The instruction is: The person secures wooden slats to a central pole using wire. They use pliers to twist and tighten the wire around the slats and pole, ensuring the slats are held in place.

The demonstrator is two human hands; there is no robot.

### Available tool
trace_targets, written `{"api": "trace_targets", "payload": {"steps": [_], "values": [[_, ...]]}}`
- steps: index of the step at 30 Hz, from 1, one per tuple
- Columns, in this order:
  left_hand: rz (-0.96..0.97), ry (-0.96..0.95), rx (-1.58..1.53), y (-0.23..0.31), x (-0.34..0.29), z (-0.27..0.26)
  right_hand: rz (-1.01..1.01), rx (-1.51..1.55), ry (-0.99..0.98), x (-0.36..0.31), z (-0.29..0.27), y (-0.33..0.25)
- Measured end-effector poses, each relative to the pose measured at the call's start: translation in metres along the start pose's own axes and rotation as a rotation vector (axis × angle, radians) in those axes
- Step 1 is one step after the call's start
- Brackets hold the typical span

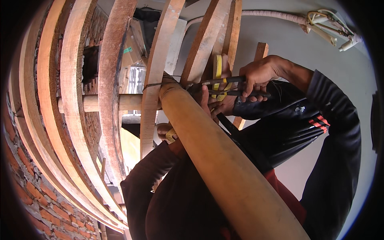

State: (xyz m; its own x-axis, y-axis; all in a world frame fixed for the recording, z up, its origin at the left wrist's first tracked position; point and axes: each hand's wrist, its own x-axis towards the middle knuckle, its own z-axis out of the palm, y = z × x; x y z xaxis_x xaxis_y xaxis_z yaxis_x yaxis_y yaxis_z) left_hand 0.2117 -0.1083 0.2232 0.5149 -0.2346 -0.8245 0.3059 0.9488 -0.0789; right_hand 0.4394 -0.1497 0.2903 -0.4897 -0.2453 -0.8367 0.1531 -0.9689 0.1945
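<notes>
Flanking the pole's (228, 164) upper end, pliers (218, 81) are grasped by the right hand (259, 76); left hand's (205, 100) hold cannot be told.

We see a pair of dark pincers (225, 80) with long handles and yellow bits on them. They lie almost flat, handles a little apart, with the head right beside the top of a bamboo pole (224, 156). We can't tell if the head bites the wire (154, 84). That wire is thin and dark, and it goes around the pole's top and a wooden beam. The pole is smooth, fat, tan and slanted.
</notes>
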Motion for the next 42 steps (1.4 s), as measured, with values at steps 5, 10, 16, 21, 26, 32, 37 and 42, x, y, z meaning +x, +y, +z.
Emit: {"api": "trace_targets", "payload": {"steps": [5, 10, 16, 21, 26, 32, 37, 42], "values": [[0.085, 0.015, -0.094, -0.018, 0.016, -0.006, -0.012, -0.143, 0.108, 0.002, 0.001, -0.001], [0.244, -0.153, -0.162, -0.030, 0.023, -0.019, -0.151, -0.399, 0.217, -0.005, 0.020, -0.008], [0.174, -0.134, -0.253, -0.019, 0.012, -0.008, -0.229, -0.312, 0.218, -0.012, 0.032, -0.001], [0.133, -0.053, -0.213, -0.013, 0.006, 0.000, -0.160, -0.294, 0.157, -0.016, 0.029, -0.010], [0.153, -0.113, -0.136, -0.017, 0.011, -0.002, -0.108, -0.291, 0.113, -0.009, 0.025, -0.009], [0.165, -0.102, -0.306, -0.011, 0.017, 0.017, -0.302, -0.430, 0.102, 0.004, 0.015, 0.006], [0.117, 0.146, -0.171, -0.010, 0.022, 0.021, -0.293, -0.547, 0.281, -0.026, 0.043, -0.013], [0.272, 0.233, 0.188, -0.032, 0.038, -0.004, -0.221, -1.540, 1.264, -0.005, 0.111, 0.011]]}}
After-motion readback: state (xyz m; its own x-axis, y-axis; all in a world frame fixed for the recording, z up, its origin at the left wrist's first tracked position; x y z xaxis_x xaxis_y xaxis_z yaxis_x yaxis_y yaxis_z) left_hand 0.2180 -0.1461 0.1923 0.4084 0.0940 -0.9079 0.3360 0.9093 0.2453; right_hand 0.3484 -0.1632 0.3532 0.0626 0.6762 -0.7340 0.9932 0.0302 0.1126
